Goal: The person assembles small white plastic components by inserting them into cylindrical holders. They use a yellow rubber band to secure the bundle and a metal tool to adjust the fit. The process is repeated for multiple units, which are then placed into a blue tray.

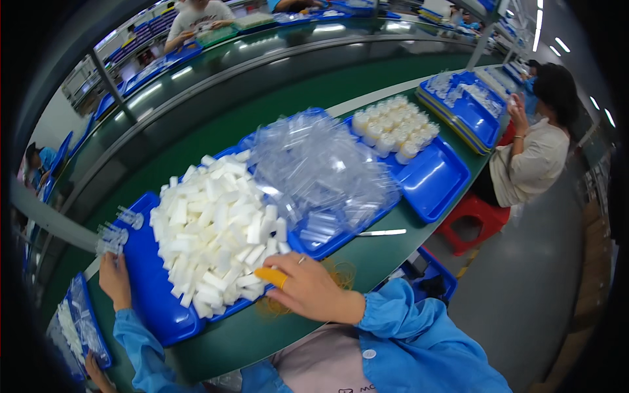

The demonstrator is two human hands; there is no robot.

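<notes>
My left hand (115,281) is at the left edge of a blue tray (147,281), its fingertips closed around a small cluster of clear plastic parts (111,240). More clear parts (130,218) stand just beyond, in the tray's far corner. My right hand (311,286) wears a ring and a yellow finger cot (271,277). Its fingers are apart and reach the near right edge of a big heap of short white pieces (216,223). Nothing shows between them. Under its wrist and palm lie thin tan rubber bands (341,274) on the green bench.
A tray of clear plastic tubes (318,170) adjoins the white heap. Beyond it, cream-coloured bundled parts (396,126) sit partly over a blue tray (435,180). Metal tweezers (382,232) lie near the bench edge. A co-worker (534,150) sits at the right by a red stool (475,223).
</notes>
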